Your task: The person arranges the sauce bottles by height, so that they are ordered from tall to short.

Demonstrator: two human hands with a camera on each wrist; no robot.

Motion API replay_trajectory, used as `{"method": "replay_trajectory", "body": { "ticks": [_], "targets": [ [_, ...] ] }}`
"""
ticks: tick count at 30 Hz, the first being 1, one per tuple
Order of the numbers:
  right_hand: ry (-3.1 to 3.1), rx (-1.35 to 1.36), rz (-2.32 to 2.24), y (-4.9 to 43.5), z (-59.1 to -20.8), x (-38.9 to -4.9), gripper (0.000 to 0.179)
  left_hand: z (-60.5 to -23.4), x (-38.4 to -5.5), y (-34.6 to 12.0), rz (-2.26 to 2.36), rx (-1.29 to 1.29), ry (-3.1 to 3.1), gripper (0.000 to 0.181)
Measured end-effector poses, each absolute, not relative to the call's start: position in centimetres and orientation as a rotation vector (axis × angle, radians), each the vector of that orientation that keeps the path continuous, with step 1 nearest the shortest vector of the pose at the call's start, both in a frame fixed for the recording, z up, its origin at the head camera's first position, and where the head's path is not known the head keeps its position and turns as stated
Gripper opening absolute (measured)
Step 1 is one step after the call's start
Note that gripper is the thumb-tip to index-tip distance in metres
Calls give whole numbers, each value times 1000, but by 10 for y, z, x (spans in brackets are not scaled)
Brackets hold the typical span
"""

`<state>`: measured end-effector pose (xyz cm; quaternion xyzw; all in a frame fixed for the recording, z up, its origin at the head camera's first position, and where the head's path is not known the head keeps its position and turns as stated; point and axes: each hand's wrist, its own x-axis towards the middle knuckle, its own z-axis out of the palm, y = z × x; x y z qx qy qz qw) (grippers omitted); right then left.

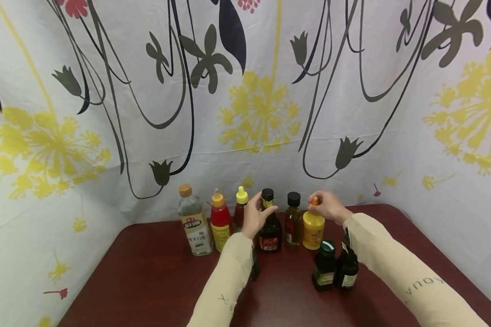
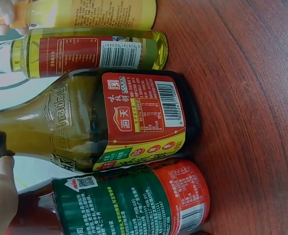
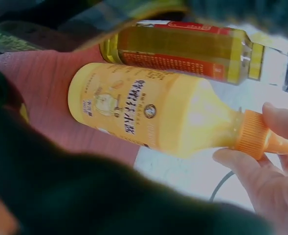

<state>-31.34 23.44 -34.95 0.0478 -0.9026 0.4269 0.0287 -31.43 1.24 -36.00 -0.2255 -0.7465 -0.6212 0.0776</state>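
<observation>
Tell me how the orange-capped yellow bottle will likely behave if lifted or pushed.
The yellow bottle looks plastic, so its wall may give slightly when squeezed. Standing tall, it could tip if pushed near the orange cap; its rounded body would probably roll once down.

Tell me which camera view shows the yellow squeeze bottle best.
The right wrist view: the yellow squeeze bottle appears large, its printed label uncovered, the right hand pinching its orange cap. The head view shows it upright but small; the left wrist view shows only part, cropped by the top edge.
</observation>
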Motion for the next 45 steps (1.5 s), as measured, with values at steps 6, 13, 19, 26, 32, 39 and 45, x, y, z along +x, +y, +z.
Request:
{"method": "replay_trajectory", "body": {
  "ticks": [6, 13, 19, 26, 32, 39, 45],
  "targets": [
    [-2845, 195, 1382, 235, -343, -315, 33, -358, -314, 11, -1867, -657, -2238, 53],
    [-2899, 212, 1412, 239, -334, -311, 48, -375, -331, 14, -1860, -668, -2236, 55],
    [-2932, 192, 1380, 248, -314, -309, 57, -386, -343, 15, -1831, -642, -2270, 58],
    [-2884, 197, 1384, 255, -292, -299, 57, -387, -343, 15, -1849, -660, -2255, 57],
    [-2866, 316, 1425, 256, -289, -282, 53, -389, -344, 16, -1852, -668, -2247, 56],
    [-2841, 489, 1505, 254, -303, -260, 49, -371, -326, 14, -1877, -674, -2238, 53],
    [-2842, 568, 1584, 250, -323, -240, 46, -377, -332, 15, -1881, -691, -2219, 53]
  ]
}}
